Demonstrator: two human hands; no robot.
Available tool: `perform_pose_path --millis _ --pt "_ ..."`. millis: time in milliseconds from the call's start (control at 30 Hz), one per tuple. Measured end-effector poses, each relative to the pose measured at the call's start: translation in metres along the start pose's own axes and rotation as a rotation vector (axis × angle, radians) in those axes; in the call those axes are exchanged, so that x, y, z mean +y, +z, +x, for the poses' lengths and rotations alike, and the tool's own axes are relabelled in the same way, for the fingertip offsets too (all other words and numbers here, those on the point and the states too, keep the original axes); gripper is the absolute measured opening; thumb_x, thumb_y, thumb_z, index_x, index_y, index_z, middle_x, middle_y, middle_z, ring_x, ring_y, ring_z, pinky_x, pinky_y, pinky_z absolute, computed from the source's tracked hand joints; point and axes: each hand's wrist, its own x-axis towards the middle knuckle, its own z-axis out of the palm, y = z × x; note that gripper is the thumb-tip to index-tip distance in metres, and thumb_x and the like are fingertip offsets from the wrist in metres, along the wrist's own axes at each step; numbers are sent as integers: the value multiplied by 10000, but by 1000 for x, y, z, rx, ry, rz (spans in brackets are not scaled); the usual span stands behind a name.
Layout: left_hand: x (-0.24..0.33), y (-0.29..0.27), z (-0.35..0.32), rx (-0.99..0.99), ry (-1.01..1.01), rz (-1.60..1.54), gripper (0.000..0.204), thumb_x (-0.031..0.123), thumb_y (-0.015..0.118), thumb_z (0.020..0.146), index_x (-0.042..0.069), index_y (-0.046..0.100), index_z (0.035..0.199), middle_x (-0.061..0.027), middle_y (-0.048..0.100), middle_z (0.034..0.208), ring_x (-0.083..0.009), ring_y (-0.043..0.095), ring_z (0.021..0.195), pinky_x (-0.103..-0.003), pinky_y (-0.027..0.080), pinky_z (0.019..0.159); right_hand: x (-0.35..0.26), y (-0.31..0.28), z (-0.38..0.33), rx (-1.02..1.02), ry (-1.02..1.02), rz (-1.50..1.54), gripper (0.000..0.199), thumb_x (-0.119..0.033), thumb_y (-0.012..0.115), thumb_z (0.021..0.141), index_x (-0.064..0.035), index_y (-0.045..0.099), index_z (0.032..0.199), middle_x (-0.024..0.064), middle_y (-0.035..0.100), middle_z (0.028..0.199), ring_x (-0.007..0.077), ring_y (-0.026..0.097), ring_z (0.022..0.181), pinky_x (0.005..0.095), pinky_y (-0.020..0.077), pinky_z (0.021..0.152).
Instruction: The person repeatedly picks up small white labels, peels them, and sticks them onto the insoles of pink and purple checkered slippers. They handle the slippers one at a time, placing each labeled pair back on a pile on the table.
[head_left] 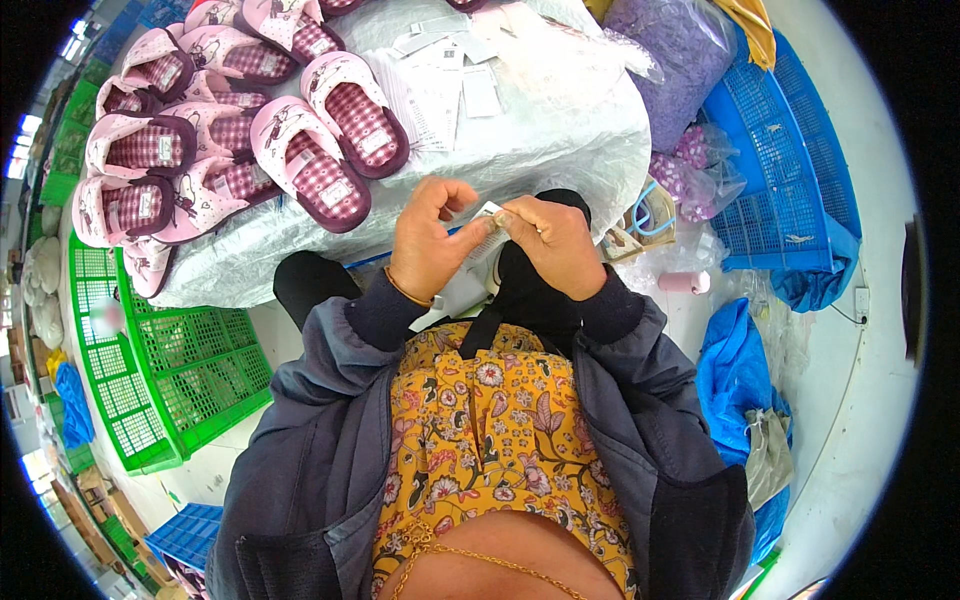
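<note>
Just above the frame's centre, the right hand (553,240) pinches a white tag (488,209), which juts leftward from its fingertips. Beside it, the left hand (440,240) has thumb and index finger parted; slippers (215,128) crowd the upper left.

from the right hand (552,240), a path runs forward over the plastic-covered table (560,140); piled pink slippers (215,125) block the left, a purple bag (672,70) bounds the right, and flat cards (482,92) lie farther back.
</note>
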Motion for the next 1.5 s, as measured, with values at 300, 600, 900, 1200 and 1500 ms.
perform_pose_path --millis 300,600,900,1200,1500 --pt "-20 -5 4 -181 -385 -492 135 82 671 908 1 628 1007 -18 663 871 -72 587 726 -229 482 659 6 7 3 88 185 300 228 -230 600 973 -10 647 1008 49 609 705 146 563 588 290 444 557" --pt "-17 2 5 -494 -531 -902 72 34 615 922 32 612 994 -19 658 960 -102 624 848 -252 503 775 -7 -5 17 -88 473 933 300 -300 538 1021 -19 566 1125 -64 385 611 20 322 491 208 229 436" --pt "-28 -4 -2 -361 -591 -1081 61 42 609 939 27 578 990 -53 656 922 -113 649 801 -261 550 718 19 5 8 5 355 1234 375 -91 534 994 28 440 1338 178 559 1268 214 588 1112 318 487 942" --pt "-26 -4 -4 -317 -603 -1184 17 63 584 960 53 578 973 -62 675 941 -134 666 855 -297 548 791 27 22 6 58 302 1439 332 -101 519 1009 8 525 1322 170 560 1331 236 574 1185 332 478 998" --pt "-32 -2 -5 -143 -539 -985 66 49 635 933 29 581 966 -48 664 890 -84 628 773 -233 516 679 26 8 6 43 281 954 415 -158 619 974 20 543 1341 -31 554 826 60 487 776 217 409 695"
